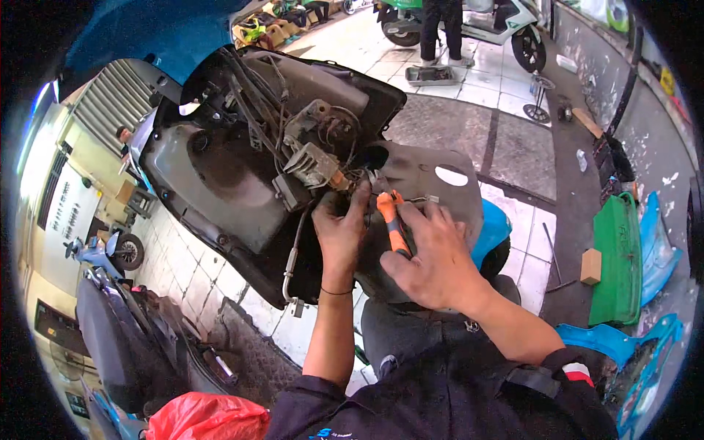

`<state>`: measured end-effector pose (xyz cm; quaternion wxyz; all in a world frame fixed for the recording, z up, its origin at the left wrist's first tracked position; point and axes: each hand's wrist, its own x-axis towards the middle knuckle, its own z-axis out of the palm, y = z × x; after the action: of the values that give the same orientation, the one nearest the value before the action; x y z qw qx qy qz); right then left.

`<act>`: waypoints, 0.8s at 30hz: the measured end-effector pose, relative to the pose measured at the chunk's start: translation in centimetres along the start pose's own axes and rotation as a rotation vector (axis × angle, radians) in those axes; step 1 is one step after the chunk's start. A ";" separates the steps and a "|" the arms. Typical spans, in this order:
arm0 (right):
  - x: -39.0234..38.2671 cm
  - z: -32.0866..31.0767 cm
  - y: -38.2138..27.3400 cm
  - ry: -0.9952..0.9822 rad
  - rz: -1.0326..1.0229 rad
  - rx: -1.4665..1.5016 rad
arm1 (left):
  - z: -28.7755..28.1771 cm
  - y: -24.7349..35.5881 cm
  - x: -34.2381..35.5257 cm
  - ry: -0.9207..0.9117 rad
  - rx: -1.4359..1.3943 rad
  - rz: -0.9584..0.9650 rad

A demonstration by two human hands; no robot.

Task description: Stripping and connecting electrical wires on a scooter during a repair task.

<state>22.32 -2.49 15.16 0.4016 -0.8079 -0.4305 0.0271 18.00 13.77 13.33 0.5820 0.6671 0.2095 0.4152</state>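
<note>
A scooter stands in front of me with its front cover off, showing a black inner shell, a finned metal part and a tangle of wires. My left hand pinches the wires just below the finned part. My right hand grips an orange-and-black handled tool, apparently pliers, whose tip points at the same wires. A grey panel with an oval hole lies behind both hands.
Green and blue body panels lie on the floor at right, beside a small cardboard box. A person stands by a white-green scooter at the back. Another scooter is parked at left; a red bag lies at bottom left.
</note>
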 end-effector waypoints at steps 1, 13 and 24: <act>0.2 0.2 0.0 0.009 0.015 -0.004 | 0.0 -0.6 0.2 -0.002 0.001 0.045; 1.1 1.1 1.0 0.089 -0.054 0.268 | 0.1 -1.2 0.7 -0.033 -0.017 0.067; 2.7 1.6 2.1 -0.055 0.171 0.504 | -0.6 -2.6 0.7 -0.130 0.146 0.280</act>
<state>24.82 -0.22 13.45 0.5747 -0.7146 -0.3512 0.1891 18.50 15.29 11.10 0.4809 0.7556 0.1062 0.4319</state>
